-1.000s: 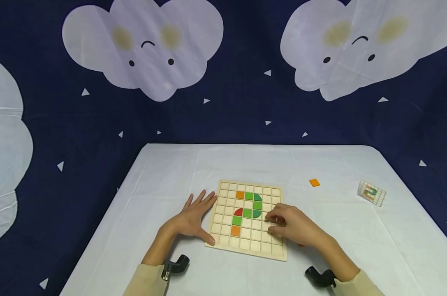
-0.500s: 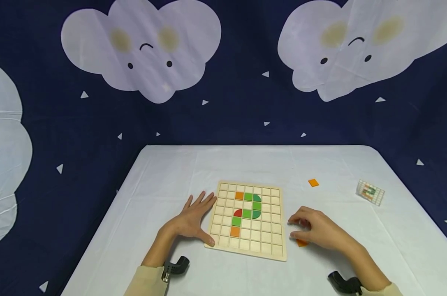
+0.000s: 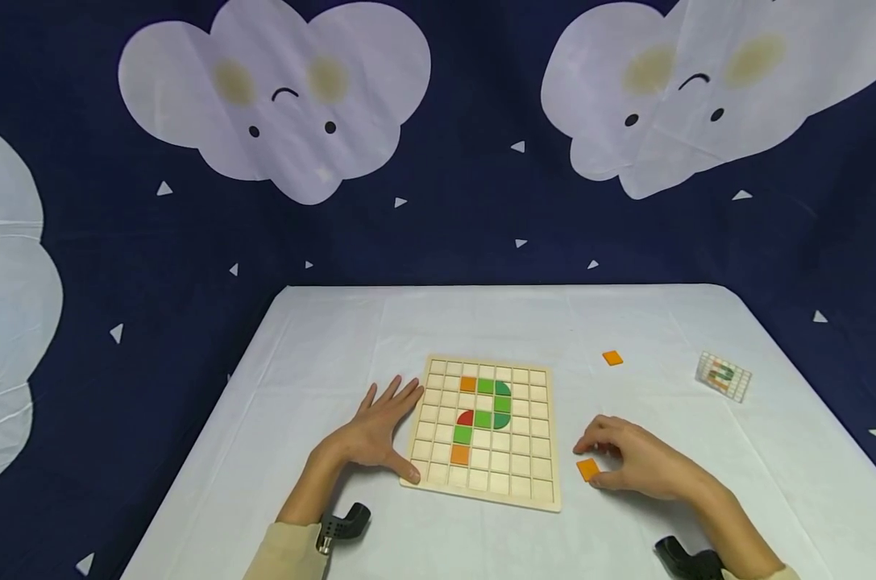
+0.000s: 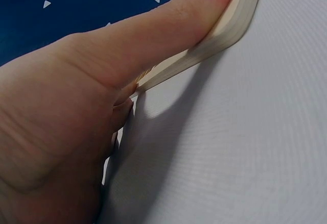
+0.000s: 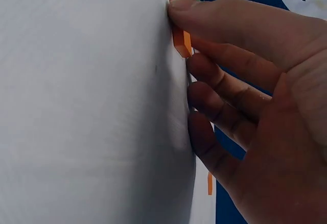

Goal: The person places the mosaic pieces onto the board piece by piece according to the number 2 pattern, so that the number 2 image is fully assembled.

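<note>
My left hand (image 3: 375,431) lies with spread fingers along the left side of a wooden grid board (image 3: 539,451); its thumb (image 4: 153,35) presses on the near corner. Orange, green and red pieces sit in the board's cells, among them a red quarter-round piece (image 3: 466,418) and a green square (image 3: 483,420). Right of the board, my right hand (image 3: 641,459) is at a loose orange square tile (image 3: 587,470) on the table. Its thumb (image 5: 219,17) touches the tile, while the index fingertip shows a small gap from it in the head view.
Another orange tile (image 3: 612,358) lies farther back on the table (image 3: 336,338). At the back right, a small pattern card (image 3: 724,377) shows a similar coloured figure. A dark blue cloud-print cloth (image 3: 467,242) hangs behind and at the sides.
My right hand has left the board and moved right to the loose orange tile, which now shows between thumb and index finger. The left hand has stayed on the board.
</note>
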{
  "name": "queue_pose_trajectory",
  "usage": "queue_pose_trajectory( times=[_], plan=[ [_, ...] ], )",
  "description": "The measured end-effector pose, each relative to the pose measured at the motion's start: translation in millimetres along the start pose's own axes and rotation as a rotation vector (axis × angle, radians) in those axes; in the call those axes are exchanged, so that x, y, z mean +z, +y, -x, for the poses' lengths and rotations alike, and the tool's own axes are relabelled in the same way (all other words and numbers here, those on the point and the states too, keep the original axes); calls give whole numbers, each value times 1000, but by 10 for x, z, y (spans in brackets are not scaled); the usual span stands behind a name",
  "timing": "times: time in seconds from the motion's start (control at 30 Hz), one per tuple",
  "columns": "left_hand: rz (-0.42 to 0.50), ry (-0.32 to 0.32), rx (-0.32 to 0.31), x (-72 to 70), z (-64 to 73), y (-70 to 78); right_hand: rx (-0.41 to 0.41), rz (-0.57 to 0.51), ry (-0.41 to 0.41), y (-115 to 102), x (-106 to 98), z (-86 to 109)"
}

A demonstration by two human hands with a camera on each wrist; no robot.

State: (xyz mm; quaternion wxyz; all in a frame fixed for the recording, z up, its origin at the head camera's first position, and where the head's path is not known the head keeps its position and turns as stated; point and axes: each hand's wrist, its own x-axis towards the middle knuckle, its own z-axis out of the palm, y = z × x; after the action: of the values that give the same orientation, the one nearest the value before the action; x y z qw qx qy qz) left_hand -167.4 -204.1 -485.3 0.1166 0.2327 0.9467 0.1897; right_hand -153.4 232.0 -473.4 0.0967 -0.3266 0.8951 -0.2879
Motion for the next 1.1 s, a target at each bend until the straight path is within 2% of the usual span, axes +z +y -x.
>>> queue_pose_trajectory(
  times=[0.27,0.73,1.1],
  plan=[
    [5,1,-5,16,-9,-13,-66,-87,-21,16,-1,5],
    [-7,-2,7,-47,3,9,8,-111,91,-14,81,-62],
    [-2,-7,4,-28,0,23,-23,-121,145,-163,129,-265]
  ],
)
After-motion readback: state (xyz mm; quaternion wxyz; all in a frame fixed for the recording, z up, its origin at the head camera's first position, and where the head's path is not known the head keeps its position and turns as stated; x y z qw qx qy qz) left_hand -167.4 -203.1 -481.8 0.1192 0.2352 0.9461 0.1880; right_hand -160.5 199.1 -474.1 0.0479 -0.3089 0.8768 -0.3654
